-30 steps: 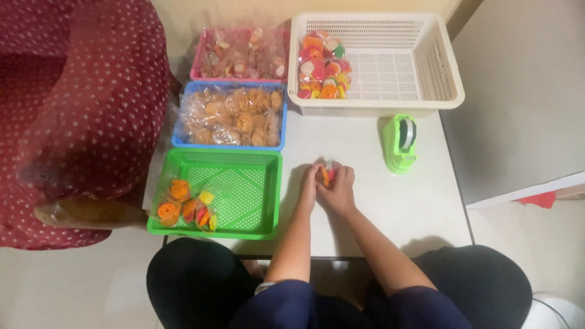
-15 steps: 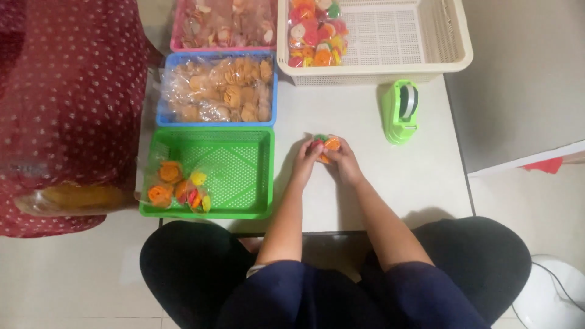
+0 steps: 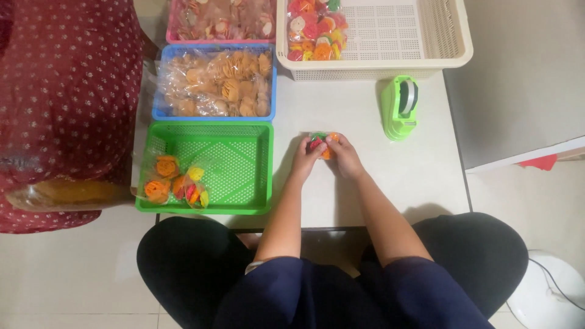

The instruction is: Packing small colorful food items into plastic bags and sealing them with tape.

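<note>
Both hands, left [image 3: 306, 157] and right [image 3: 343, 153], pinch one small snack packet [image 3: 320, 144] between them, low over the tabletop [image 3: 341, 103]. Tape dispenser [image 3: 400, 107] right of grip, green basket [image 3: 210, 167] left: both within reach.

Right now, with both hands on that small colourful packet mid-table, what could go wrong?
1. Both hands, left hand and right hand, pinch the small packet; the crisp snacks inside may crack.
2. The tape dispenser sits close to the right; a reach could knock it.
3. The green basket overhangs the table edge and may tip.
</note>
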